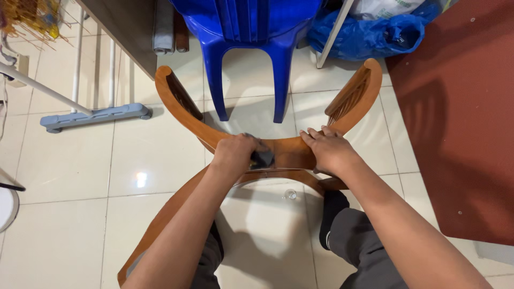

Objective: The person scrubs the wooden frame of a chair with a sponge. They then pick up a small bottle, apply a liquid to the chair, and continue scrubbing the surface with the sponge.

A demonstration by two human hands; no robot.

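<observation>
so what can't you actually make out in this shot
- Dark thing in the left hand: mostly covered by the fingers in the head view, so its kind is unclear.
- Wooden frame: its lower end runs behind the left arm and off the bottom edge.
- Blue chair: seat cut off by the top edge.
- Right hand: lies on the frame; its palm side is hidden.

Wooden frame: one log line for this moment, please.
left hand: presses dark pad on wooden frame | right hand: steadies frame
</observation>
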